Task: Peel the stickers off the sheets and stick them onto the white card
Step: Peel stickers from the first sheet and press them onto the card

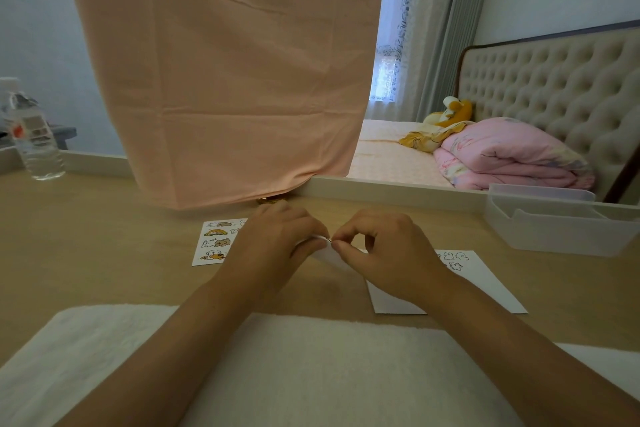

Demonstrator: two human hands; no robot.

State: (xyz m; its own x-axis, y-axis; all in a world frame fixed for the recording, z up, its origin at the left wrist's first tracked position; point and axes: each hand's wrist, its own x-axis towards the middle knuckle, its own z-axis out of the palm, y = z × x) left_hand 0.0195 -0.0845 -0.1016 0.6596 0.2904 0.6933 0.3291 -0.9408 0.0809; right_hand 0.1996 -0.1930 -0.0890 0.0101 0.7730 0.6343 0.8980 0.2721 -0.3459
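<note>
Both hands meet at centre over the wooden table (104,253), forearms reaching in across a white towel (311,367) at the near edge. Left hand (273,246) is curled, thumb and fingers closed on a small white sheet (325,257) held just above the tabletop; right hand (384,253) faces it, thumb and forefinger tips pinched at the sheet's top edge, other fingers loosely bent, leaving a small loop of space under the forefinger. Whether a sticker is already lifted cannot be told, the pinch point is too small. Behind the hands a large peach cloth (225,73) hangs down to the table, covering most of a mirror (450,62) that reflects a bed and a folded pink quilt. Clear plastic bin (561,222) sits at the right, near the mirror's edge. White card (485,284) lies flat to the right, partly under the right wrist, with a few outlined figure stickers near its top corner. Water bottle (34,142) stands far left. Second sticker sheet (216,241) lies flat left of the left hand, partly hidden by it, printed with rows of orange and brown cartoon animals.
</note>
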